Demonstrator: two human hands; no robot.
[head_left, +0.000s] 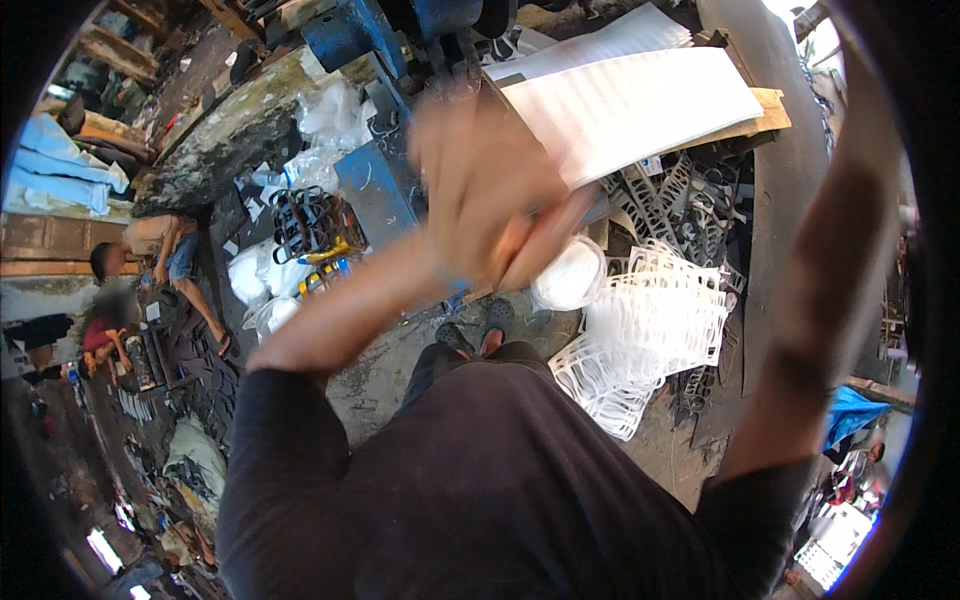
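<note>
My left hand [480, 190] is raised in front of a blue metal machine [375, 35] and smeared by motion. Its fingers are too blurred to tell whether they hold anything. Just to its right, a stack of white sheets [640, 105] lies on a brown board [770, 112]. My right arm [835, 270] reaches up along the right side, its hand beyond the picture's edge. Below the stack, a round white roll-like bundle [570, 275] sits beside white sheets with rows of cut-out loops [655, 330].
Dark cut-out scraps [700, 215] pile under the stack, by a long dark board [775, 250]. Left of the machine are clear plastic bags [330, 120] and black-and-yellow strap-like pieces [310, 235]. Other people [165, 250] sit at far left. My feet [480, 325] stand below.
</note>
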